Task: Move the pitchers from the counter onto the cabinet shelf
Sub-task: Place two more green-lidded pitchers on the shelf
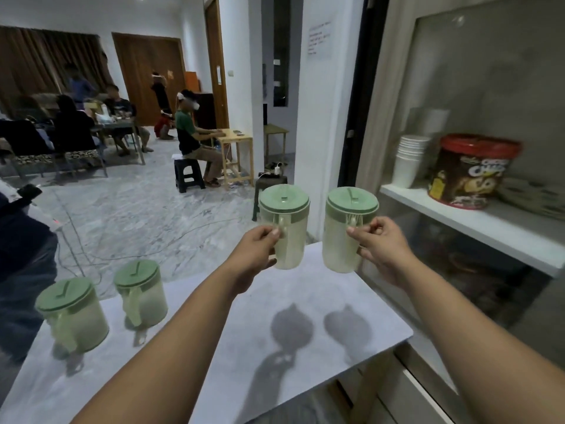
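Two pale green pitchers with green lids hang in the air above the grey counter (232, 347). My left hand (256, 252) grips the handle of the left pitcher (286, 224). My right hand (382, 249) grips the handle of the right pitcher (345, 231). Both are held upright, side by side, left of the open cabinet. Their shadows fall on the counter below. Two more pitchers of the same kind stand at the counter's left end, one near the edge (72, 319) and one further back (142, 293). The white cabinet shelf (477, 223) is at the right.
On the shelf stand a stack of white paper cups (409, 160), a red-lidded chocolate snack tub (470, 172) and some plates (538, 197). A lower compartment lies beneath. Beyond the counter, several people sit at tables in the room; cables run across the marble floor.
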